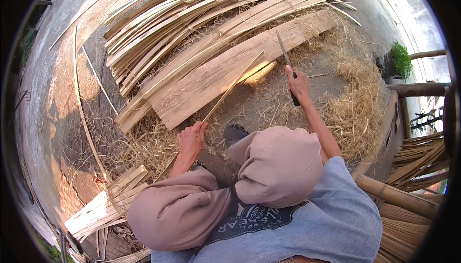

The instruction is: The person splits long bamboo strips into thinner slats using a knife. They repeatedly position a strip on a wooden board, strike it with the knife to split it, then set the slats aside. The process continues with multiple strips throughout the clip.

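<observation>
Knees [273,167] bent up, nearest the camera, in loose tan trousers; grey shirt [336,215] with a dark print below them. Person seated low, facing a heap of split bamboo.

Left hand [191,140] down on the ground by the left knee, fingers curled and pinching the near end of a thin bamboo strip [233,85]. Strip runs up and to the right from the hand, crossing the edge of a wide flat plank [225,73] and ending near the plank's far side.

Right hand [298,84] out ahead of the right knee, arm extended. Fingers wrapped tight around the dark handle of a long knife [284,52]. Blade points up and away from the body, its tip over the plank. Knife and strip are apart; the blade does not touch the strip.

Plank lies diagonally on the ground, lower left to upper right. Behind it, a big pile of long bamboo slats [201,18], fanned out, pale yellow. Shavings [355,104], dry and stringy, spread thick around the plank and to the right of the knife hand. A short stack of cut slats [110,200] sits at lower left beside the left leg. Bamboo poles [398,196] and more bundled strips at far right. Single loose slivers [79,95] lie on the bare concrete at left. Low sun, long warm light.
</observation>
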The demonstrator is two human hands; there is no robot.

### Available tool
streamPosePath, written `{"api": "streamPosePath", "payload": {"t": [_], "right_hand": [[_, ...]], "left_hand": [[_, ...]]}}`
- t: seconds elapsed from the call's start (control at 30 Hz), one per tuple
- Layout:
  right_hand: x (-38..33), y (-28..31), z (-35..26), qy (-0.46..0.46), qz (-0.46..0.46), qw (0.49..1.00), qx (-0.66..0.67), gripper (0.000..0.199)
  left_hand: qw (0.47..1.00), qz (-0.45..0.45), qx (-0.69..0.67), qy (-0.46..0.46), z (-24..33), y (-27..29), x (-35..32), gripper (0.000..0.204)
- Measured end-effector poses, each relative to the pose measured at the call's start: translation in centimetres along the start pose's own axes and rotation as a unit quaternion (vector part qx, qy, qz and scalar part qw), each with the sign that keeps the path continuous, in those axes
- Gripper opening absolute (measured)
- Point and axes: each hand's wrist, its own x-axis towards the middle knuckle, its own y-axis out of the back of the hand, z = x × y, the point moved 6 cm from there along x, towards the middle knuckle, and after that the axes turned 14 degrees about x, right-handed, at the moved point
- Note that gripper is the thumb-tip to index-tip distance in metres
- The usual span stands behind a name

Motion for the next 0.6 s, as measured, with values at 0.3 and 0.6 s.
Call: {"api": "streamPosePath", "payload": {"t": [0.3, 0.6], "right_hand": [[-1.7, -2.2, 2.0, 0.005, -0.013, 1.0, 0.007, 0.067], [-10.4, -5.6, -3.4, 0.187, -0.207, 0.954, -0.113, 0.064]], "left_hand": [[1.0, 0.01, -0.004, 0.01, -0.1, 0.3, 0.2, 0.037], [0.999, 0.039, 0.031, 0.013, -0.6, -1.3, -1.3, 0.034]]}}
